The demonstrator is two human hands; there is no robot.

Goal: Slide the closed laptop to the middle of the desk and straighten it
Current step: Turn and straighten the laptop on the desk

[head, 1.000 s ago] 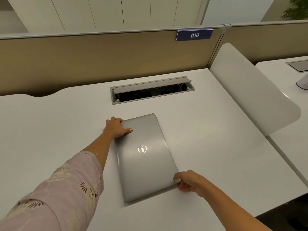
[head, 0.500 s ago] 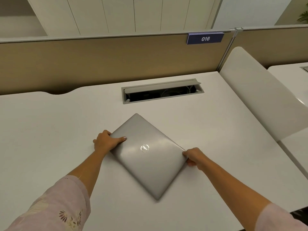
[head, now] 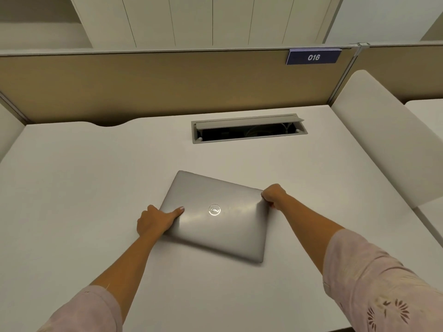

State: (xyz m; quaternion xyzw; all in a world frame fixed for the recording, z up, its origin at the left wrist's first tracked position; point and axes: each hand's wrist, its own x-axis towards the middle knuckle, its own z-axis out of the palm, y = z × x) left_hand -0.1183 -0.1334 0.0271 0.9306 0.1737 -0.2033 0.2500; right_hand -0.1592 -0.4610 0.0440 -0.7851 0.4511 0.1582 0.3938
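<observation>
Closed silver metal laptop (head: 217, 215) sits mid white desk (head: 72, 188), slightly crooked. Left hand (head: 155, 220) and right hand (head: 273, 195) both grip its edges. Over-rotating could leave it skewed again.

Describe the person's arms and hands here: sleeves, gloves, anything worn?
Both hands are bare: no gloves, rings or watch visible on the left hand or right hand. Forearms are uncovered. Loose pale pink sleeves end near the elbows; the right sleeve carries a darker fan-like floral print, and the left sleeve looks like the same fabric, with its pattern hardly visible.
</observation>
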